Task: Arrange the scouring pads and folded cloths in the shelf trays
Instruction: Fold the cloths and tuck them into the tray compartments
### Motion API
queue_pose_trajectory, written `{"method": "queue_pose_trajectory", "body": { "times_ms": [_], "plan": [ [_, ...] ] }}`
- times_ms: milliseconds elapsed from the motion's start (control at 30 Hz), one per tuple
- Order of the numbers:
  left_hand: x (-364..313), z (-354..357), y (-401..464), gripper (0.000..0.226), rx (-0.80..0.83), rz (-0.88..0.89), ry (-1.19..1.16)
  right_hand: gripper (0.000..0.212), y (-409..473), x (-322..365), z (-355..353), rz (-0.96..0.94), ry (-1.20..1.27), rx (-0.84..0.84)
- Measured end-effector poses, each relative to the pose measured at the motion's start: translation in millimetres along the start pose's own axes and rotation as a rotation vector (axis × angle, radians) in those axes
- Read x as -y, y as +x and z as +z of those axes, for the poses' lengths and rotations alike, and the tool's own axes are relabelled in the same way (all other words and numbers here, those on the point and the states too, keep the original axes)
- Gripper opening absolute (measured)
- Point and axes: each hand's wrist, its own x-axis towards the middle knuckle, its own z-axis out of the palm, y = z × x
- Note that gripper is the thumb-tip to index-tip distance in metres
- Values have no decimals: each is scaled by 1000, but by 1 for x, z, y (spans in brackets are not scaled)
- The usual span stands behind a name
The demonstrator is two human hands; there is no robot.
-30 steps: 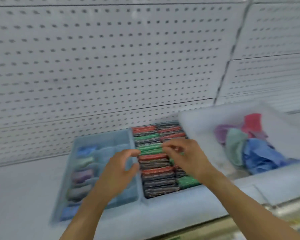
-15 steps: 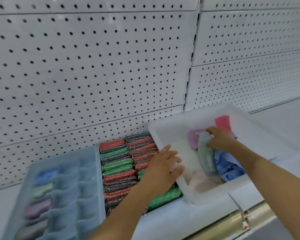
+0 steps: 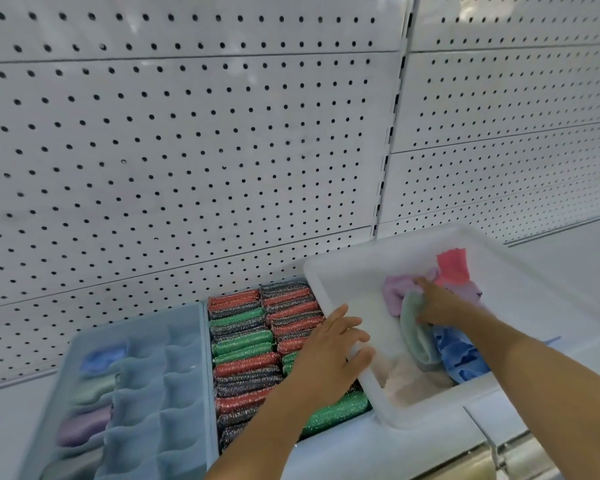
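White pegboard (image 3: 194, 140) fills most of what I see from the head camera, with a pale shelf (image 3: 378, 452) running below it. On that shelf, at my left, sits a blue divided tray (image 3: 174, 382) whose left-hand cells hold folded cloths (image 3: 103, 355), one blue, one greenish, one lilac. Just beside it on the right, the scouring pads (image 3: 246, 344) stand packed in two rows, red, green and dark, glittering. A white bin (image 3: 343, 282) lies tilted, its near left edge over the pads' right row. My left hand (image 3: 329, 355) lies with fingers spread and fairly straight, resting over the pads and touching the bin's left rim. My right hand (image 3: 437, 303) is inside the bin, fingers curled into a loose heap of cloths (image 3: 420, 337), gripping the mint-green one; lilac, pink and blue ones lie around it.
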Motion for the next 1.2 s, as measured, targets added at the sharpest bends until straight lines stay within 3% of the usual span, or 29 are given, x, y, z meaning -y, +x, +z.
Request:
{"method": "queue_pose_trajectory", "body": {
  "times_ms": [67,167,233,333,467,633,700,800,933,1033,1200],
  "plan": [
    [-2,-4,-1,40,12,-8,-7,6,-4,5,1,6,-103,-91],
    [-7,-11,-2,40,64,-35,-39,20,-33,38,-22,-45,10,-274],
    [-13,-21,-1,43,52,-102,-168,13,-56,63,-45,-67,114,-376],
    [-31,-47,3,62,-140,-177,-406,7,-93,107,-80,-234,248,-440],
    [-53,-97,14,68,-288,-92,-573,5,-135,171,-113,-430,441,-413],
    [-60,-145,-2,13,-337,-52,-668,22,-153,219,-128,-482,568,-416],
    [-54,-160,-17,5,-374,-75,-699,22,-160,232,-131,-481,619,-385],
    [-45,-174,-40,11,-338,-115,-866,17,-168,253,-123,-472,793,-265],
    [-42,-175,-64,24,-673,12,-676,28,-170,284,-95,-431,932,-157],
    [-48,-171,-82,30,-630,101,-680,34,-170,303,-75,-464,1022,-67],
    [-36,-174,-98,42,-630,16,-709,63,-171,318,-56,-395,1194,50]
  ]
}}
